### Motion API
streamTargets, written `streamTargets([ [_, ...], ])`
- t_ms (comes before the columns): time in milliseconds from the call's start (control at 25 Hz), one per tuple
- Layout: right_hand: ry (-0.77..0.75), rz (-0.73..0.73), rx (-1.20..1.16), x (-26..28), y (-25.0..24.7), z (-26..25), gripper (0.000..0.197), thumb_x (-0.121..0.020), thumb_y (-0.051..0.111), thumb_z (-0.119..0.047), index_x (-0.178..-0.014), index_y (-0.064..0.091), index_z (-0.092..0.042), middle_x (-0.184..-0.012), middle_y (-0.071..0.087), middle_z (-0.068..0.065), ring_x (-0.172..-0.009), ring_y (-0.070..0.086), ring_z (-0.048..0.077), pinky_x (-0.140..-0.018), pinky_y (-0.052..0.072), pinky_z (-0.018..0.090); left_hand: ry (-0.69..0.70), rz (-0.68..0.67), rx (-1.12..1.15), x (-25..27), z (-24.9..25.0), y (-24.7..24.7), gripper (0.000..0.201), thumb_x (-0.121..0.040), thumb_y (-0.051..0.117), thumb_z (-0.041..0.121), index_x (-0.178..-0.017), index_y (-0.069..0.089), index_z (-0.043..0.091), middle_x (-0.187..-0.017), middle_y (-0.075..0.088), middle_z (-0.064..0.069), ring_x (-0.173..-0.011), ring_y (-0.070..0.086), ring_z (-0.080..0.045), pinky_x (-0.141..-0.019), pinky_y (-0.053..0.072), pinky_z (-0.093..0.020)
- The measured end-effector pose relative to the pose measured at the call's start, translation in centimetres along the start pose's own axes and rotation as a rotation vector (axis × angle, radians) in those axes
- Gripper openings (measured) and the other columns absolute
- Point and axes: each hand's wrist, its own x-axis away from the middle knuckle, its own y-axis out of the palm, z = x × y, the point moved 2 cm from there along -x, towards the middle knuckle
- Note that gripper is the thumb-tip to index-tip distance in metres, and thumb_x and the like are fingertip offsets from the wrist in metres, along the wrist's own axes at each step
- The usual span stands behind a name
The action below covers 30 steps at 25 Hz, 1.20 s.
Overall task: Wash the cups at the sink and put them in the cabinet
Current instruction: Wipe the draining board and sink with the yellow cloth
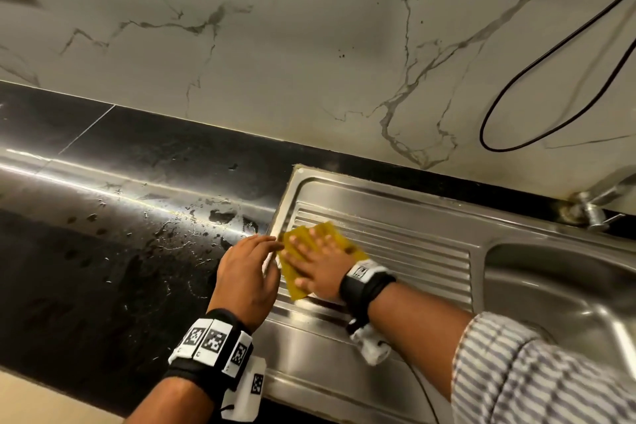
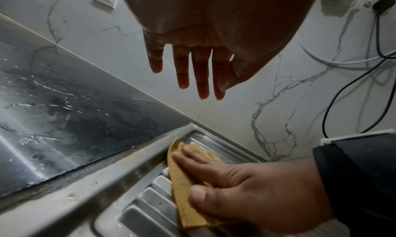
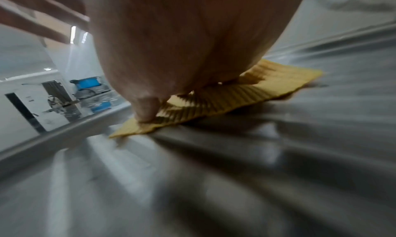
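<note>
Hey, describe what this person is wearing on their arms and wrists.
Each wrist carries a black strap with white square tags printed in black-and-white pixel codes: a row of them on the left wrist band, one showing on the right wrist band. A white block hangs under each band. The right arm has a blue-and-white striped sleeve; the left forearm is bare.

Yellow cloth (image 1: 330, 237) on steel drainboard (image 1: 413, 244); wet black countertop (image 1: 120, 200).
</note>
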Motion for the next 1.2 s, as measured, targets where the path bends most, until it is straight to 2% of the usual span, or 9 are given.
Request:
streamTargets([
  [120,-0.043,0.035,-0.005,1.2,1.0,-1.3,0.067,-0.103,0.030,-0.053,-0.156,-0.009,-0.042,-0.165,-0.020,-0.010,-0.152,-0.019,0.028,-0.122,-0.009,0.055,0.019,0.008,0.008,-0.3,0.5,0.1,0.038,-0.084,0.046,0.033,-0.110,0.070,0.023,-0.115,0.067,0.005,-0.110,0.061,-0.019,-0.096,0.050,-0.048],
  [240,0.030,0.092,-0.033,7.0,4.2,3.4,0.063,-0.103,0.027,-0.054,-0.155,-0.008,-0.046,-0.164,-0.017,-0.015,-0.152,-0.016,0.024,-0.123,-0.001,0.057,0.023,0.009,0.007,-0.8,1.1,0.0,0.035,-0.084,0.048,0.027,-0.111,0.070,0.022,-0.115,0.067,0.005,-0.111,0.061,-0.019,-0.099,0.049,-0.046],
  [400,0.164,0.186,0.133,19.0,9.2,8.9,0.067,-0.097,0.031,-0.061,-0.158,0.011,-0.040,-0.168,0.002,-0.006,-0.152,0.015,0.035,-0.107,0.042,0.059,0.020,0.013,0.048,-1.1,1.5,0.4,0.032,-0.085,0.052,0.022,-0.111,0.070,0.022,-0.116,0.067,0.005,-0.112,0.060,-0.017,-0.100,0.049,-0.045],
  [560,0.010,0.122,0.146,17.5,9.3,4.4,0.067,-0.098,0.030,-0.065,-0.158,0.015,-0.039,-0.167,0.017,-0.005,-0.151,0.011,0.043,-0.112,0.013,0.057,0.011,-0.006,0.068,-0.4,1.6,0.8,0.029,-0.086,0.056,0.016,-0.111,0.070,0.022,-0.117,0.067,0.004,-0.113,0.059,-0.018,-0.101,0.048,-0.046],
  [680,-0.180,0.113,0.088,7.4,5.5,-3.1,0.066,-0.098,0.030,-0.064,-0.157,0.007,-0.045,-0.168,0.003,-0.011,-0.152,-0.002,0.041,-0.115,-0.003,0.071,0.051,-0.004,0.073,0.0,1.1,0.6,0.036,-0.084,0.045,0.027,-0.108,0.071,0.021,-0.117,0.067,0.004,-0.113,0.060,-0.019,-0.099,0.049,-0.046],
  [760,-0.166,0.008,0.026,3.1,2.0,-5.0,0.068,-0.097,0.030,-0.065,-0.155,0.000,-0.046,-0.167,-0.010,-0.015,-0.152,-0.019,0.032,-0.113,-0.011,0.070,0.053,-0.004,0.069,0.0,0.6,0.2,0.039,-0.083,0.043,0.030,-0.108,0.071,0.021,-0.117,0.067,0.003,-0.114,0.060,-0.019,-0.100,0.048,-0.046],
  [880,-0.152,0.034,0.004,4.8,2.6,-2.8,0.071,-0.095,0.030,-0.071,-0.153,-0.005,-0.051,-0.165,-0.016,-0.018,-0.151,-0.024,0.025,-0.112,-0.017,0.063,0.050,-0.007,0.060,-0.7,0.1,-0.4,0.037,-0.084,0.045,0.028,-0.109,0.071,0.021,-0.117,0.067,0.003,-0.115,0.059,-0.020,-0.101,0.048,-0.047],
  [1080,0.416,0.023,-0.139,12.3,6.0,9.7,0.082,-0.075,0.000,-0.093,-0.145,-0.024,-0.057,-0.158,-0.031,-0.021,-0.150,-0.026,0.027,-0.120,-0.003,0.063,0.014,-0.030,0.073,-1.8,0.4,-0.1,0.031,-0.086,0.063,0.009,-0.114,0.069,0.023,-0.122,0.065,0.005,-0.119,0.057,-0.016,-0.105,0.045,-0.048],
  [1200,0.593,0.013,-0.292,7.6,3.0,11.5,0.083,-0.081,0.020,-0.089,-0.148,-0.019,-0.057,-0.158,-0.032,-0.021,-0.150,-0.025,0.035,-0.119,-0.007,0.063,0.042,-0.048,0.086,-1.5,0.4,-0.4,0.032,-0.087,0.064,0.009,-0.114,0.069,0.025,-0.124,0.064,0.008,-0.121,0.056,-0.015,-0.106,0.045,-0.048],
])
